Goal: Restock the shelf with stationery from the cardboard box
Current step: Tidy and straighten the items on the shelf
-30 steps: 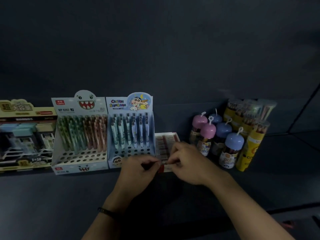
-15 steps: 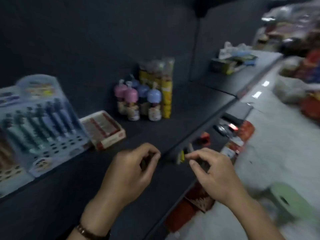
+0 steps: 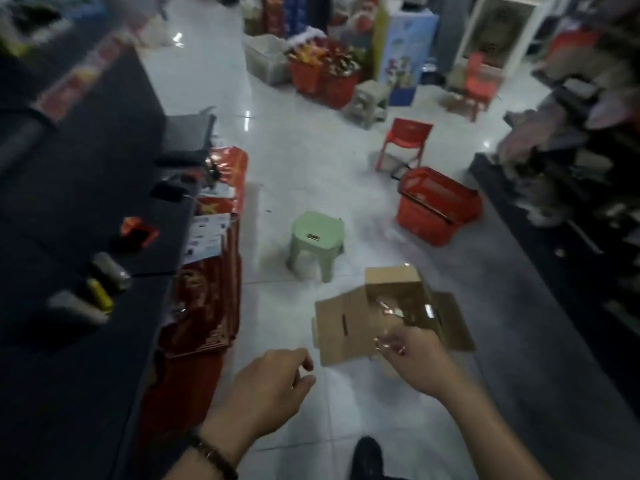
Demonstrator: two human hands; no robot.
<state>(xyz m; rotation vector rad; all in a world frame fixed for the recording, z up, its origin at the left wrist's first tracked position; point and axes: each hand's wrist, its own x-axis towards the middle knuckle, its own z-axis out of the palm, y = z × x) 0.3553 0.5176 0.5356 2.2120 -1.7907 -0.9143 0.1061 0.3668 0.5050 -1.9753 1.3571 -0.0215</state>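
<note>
The right grip (image 3: 415, 358) is near the cardboard box (image 3: 343, 323); it is too blurry to tell if it holds anything. The left grip (image 3: 270, 386) is loosely curled and empty. A fast grab could tip the box.

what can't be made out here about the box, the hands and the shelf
Head view only:
- Box contents: the inside is dim and blurred, and partly behind the right hand; only glints show.
- Right hand's grip: something shiny glints at it, too blurred to tell whether it is held.
- Shelf goods: smeared by motion blur, labels unreadable.
</note>
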